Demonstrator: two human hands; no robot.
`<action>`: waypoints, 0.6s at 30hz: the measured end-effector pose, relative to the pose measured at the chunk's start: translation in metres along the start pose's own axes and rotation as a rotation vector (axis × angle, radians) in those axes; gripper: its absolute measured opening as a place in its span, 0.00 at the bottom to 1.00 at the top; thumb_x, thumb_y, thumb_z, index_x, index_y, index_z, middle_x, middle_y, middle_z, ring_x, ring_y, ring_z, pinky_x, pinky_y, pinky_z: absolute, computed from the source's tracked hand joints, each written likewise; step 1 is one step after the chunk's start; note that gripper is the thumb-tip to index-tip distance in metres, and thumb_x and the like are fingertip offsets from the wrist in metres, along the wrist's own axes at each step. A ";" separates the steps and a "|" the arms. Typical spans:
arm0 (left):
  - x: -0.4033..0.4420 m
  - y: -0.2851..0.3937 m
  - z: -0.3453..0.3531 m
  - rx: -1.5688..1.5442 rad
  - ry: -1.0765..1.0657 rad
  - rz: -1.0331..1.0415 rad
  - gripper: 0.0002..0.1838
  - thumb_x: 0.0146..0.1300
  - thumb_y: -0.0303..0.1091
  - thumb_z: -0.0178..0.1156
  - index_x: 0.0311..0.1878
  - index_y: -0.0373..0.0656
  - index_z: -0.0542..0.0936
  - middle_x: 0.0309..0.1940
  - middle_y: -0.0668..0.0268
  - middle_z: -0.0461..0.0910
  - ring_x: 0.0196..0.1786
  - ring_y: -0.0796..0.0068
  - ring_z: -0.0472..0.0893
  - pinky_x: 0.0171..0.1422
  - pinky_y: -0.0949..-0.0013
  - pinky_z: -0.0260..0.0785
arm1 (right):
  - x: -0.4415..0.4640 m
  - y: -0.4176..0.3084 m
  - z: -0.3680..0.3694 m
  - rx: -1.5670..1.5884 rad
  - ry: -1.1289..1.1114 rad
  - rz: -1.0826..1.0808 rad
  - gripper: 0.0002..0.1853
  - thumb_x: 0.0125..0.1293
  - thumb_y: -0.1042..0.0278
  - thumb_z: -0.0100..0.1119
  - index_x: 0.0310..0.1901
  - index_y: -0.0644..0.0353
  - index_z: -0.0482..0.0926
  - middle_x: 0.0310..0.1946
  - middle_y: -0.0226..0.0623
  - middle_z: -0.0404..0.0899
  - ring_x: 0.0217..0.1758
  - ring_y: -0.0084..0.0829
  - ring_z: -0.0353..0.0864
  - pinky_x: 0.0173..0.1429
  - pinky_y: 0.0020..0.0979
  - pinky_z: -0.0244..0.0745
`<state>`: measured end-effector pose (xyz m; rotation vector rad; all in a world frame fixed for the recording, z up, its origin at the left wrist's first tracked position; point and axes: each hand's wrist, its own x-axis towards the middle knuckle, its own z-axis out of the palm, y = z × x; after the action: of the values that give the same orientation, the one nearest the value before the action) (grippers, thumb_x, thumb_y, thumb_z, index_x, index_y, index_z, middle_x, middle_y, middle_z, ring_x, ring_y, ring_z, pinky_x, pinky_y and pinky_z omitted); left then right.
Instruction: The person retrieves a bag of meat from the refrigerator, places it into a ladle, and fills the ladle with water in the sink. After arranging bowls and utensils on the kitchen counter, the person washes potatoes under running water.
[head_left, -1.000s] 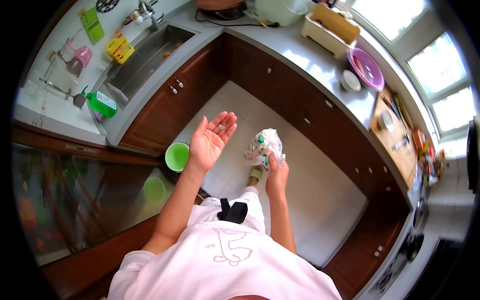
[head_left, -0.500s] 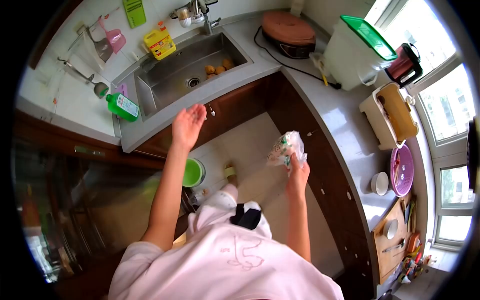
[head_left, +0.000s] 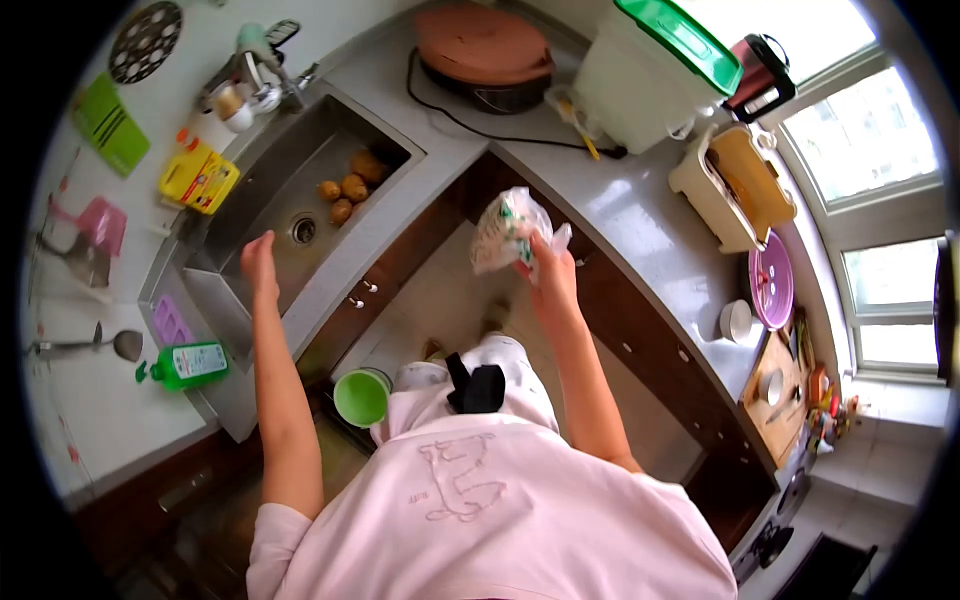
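Note:
My right hand (head_left: 548,268) is closed around the gathered end of a clear plastic bag (head_left: 508,232) with green print and pale contents I cannot make out. It holds the bag in the air over the floor, in front of the lower cabinets. My left hand (head_left: 259,268) reaches over the near left part of the steel sink (head_left: 235,290), seen edge-on; it appears open and holds nothing I can see. Several round brown potatoes (head_left: 353,187) lie in the sink beyond it, close to the drain (head_left: 303,230).
Around the sink are a faucet (head_left: 300,85), a yellow jug (head_left: 200,178) and a green bottle (head_left: 190,365). A brown electric pan (head_left: 485,50), a white bin with green lid (head_left: 640,90) and a purple basket (head_left: 770,280) line the counter. A green bucket (head_left: 362,397) stands below.
My view has turned and come nearer the sink. The left hand has gone from in front of the counter edge to over the sink. My right hand still holds the bag, now raised nearer the counter.

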<state>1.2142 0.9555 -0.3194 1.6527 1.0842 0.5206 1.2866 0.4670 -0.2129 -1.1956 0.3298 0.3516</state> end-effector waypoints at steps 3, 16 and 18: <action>0.037 -0.031 -0.001 0.130 0.090 0.071 0.14 0.60 0.38 0.66 0.42 0.36 0.85 0.31 0.65 0.83 0.36 0.71 0.78 0.42 0.64 0.69 | 0.036 -0.016 0.004 0.065 -0.009 -0.017 0.17 0.73 0.57 0.58 0.57 0.56 0.77 0.53 0.29 0.80 0.56 0.26 0.77 0.61 0.38 0.71; 0.009 0.057 0.148 0.279 -0.285 -0.019 0.29 0.64 0.29 0.63 0.69 0.42 0.70 0.71 0.54 0.64 0.71 0.57 0.68 0.72 0.61 0.62 | 0.198 -0.077 -0.118 -0.339 0.300 -0.143 0.17 0.64 0.65 0.66 0.51 0.63 0.81 0.46 0.36 0.83 0.49 0.25 0.80 0.54 0.32 0.75; -0.004 0.081 0.186 0.219 -0.382 -0.015 0.26 0.67 0.30 0.61 0.68 0.42 0.72 0.69 0.55 0.67 0.70 0.59 0.68 0.72 0.59 0.62 | 0.209 -0.092 -0.139 -0.597 0.515 -0.250 0.16 0.60 0.74 0.62 0.51 0.65 0.81 0.46 0.47 0.83 0.50 0.37 0.82 0.55 0.35 0.74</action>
<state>1.3879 0.8516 -0.3119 1.8392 0.8903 0.0675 1.5052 0.3248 -0.2710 -1.8966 0.5337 -0.0997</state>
